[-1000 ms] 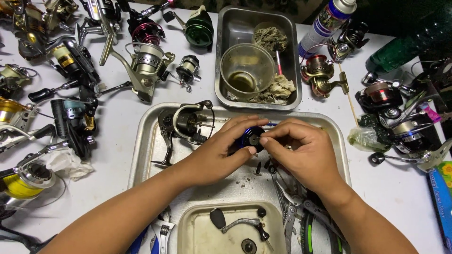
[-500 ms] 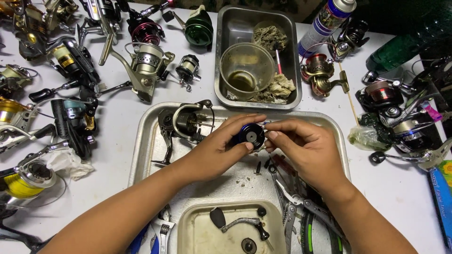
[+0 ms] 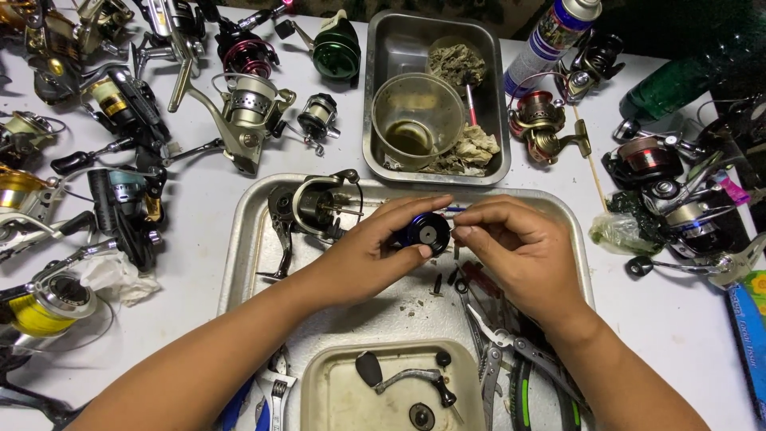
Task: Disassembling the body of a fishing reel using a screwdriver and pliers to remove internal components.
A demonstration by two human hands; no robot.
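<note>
Taking the large steel tray point(image 3: 239, 263) as landmark, nearest the camera on its near edge sits a cream plastic tub point(image 3: 319, 391) holding one detached crank handle point(image 3: 399, 377) and one small round cap point(image 3: 420, 415), so the strip-down looks well under way; pliers point(image 3: 499, 351) lie to the tub's right. Over the tray's middle, the left hand point(image 3: 367, 255) grasps a dark blue spool point(image 3: 424, 231), while the right hand point(image 3: 519, 247) pinches at its rim, fingertips closed on something too small to tell. At the tray's far left, one stripped reel body point(image 3: 311, 209) rests, seemingly awaiting reassembly. Beyond the tray stands a smaller steel pan point(image 3: 383, 48) with one clear cup point(image 3: 416, 120). Left of the tray I count roughly ten reels, right about six.
</note>
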